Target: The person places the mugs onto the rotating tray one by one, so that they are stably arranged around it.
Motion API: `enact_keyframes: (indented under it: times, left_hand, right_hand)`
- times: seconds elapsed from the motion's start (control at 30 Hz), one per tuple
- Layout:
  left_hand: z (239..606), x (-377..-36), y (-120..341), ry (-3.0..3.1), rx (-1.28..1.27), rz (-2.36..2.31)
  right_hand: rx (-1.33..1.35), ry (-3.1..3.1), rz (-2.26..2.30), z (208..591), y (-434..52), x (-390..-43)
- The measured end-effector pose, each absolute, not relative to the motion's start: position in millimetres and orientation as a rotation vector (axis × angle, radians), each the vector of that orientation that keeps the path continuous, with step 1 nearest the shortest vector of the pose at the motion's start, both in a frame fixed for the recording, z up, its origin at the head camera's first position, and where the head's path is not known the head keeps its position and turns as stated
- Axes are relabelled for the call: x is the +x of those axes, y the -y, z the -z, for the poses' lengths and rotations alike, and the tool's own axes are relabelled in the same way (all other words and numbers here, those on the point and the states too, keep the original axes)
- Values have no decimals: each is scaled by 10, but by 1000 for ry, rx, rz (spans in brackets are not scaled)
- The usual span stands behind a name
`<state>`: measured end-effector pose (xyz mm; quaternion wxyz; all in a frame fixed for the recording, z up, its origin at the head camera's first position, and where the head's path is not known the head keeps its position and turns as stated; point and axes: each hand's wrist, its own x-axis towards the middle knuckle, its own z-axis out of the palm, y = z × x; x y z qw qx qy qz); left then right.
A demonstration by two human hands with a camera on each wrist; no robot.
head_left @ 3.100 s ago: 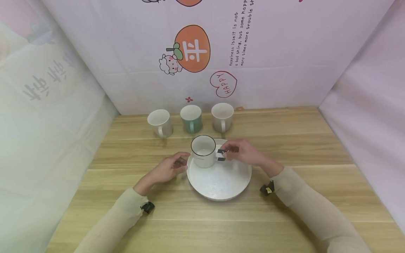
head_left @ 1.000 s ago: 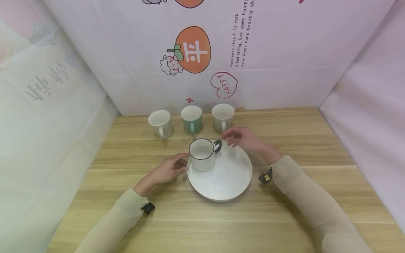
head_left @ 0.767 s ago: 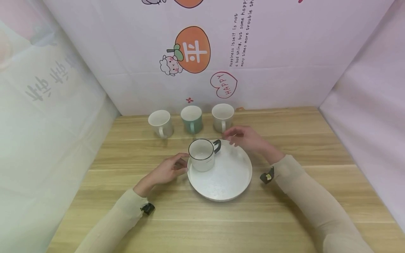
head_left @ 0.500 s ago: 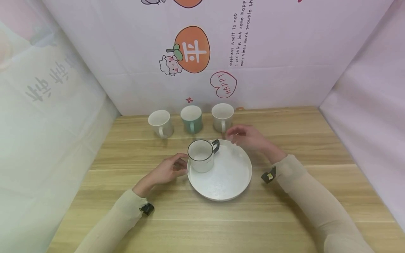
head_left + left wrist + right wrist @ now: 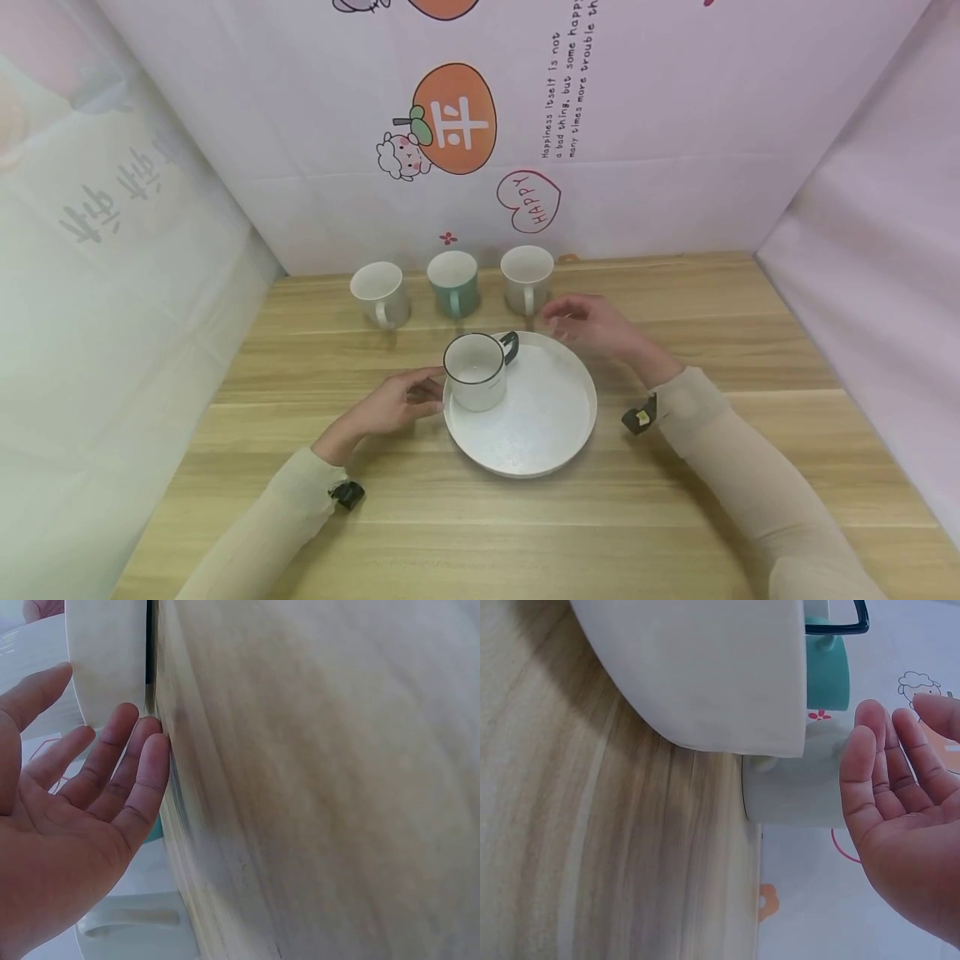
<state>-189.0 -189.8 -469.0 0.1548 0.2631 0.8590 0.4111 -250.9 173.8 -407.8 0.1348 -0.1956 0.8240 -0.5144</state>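
White enamel mug with dark rim and dark handle stands upright on the round white plastic tray, at the tray's far-left part, handle pointing to the far right. Mug looks empty inside. Tray sits on the light wooden surface, about centre.

Left hand rests on the surface just left of the tray, fingers loosely extended toward the tray's rim and the mug's base; in the left wrist view the fingertips lie right at the tray's outer wall, touching or nearly so, holding nothing. Palm is open, nothing gripped.

Right hand hovers over the surface just beyond the tray's far-right edge, fingers relaxed and slightly spread, holding nothing. It is apart from the mug handle. In the right wrist view the palm is open, fingers straight, with the tray wall off to its side.

Behind the tray, a row of three more mugs near the back wall: a white ceramic mug on the left, a teal ceramic mug in the middle, a pale grey-white ceramic mug on the right, nearest the right hand. All upright, well apart from the tray's mug.

Both arms wear beige sleeves. Small black wrist devices sit at each cuff. Backdrop is a pale printed cloth with an orange fruit cartoon and a red heart reading HAPPY.
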Motion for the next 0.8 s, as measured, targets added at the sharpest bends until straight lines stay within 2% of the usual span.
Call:
enact_keyframes:
  times: [0.4, 0.63, 0.8]
  left_hand:
    - [4654, -1844, 1871, -2445, 688, -1229]
    - [4651, -1850, 1873, -2449, 697, -1218]
    - [4697, -1869, 1883, -2475, 739, -1190]
  right_hand:
    - [-492, -2382, 1568, 4077, -1750, -2530]
    - [-482, -2395, 1593, 4348, -1833, -2712]
    - [-473, -2390, 1595, 4336, -1843, -2708]
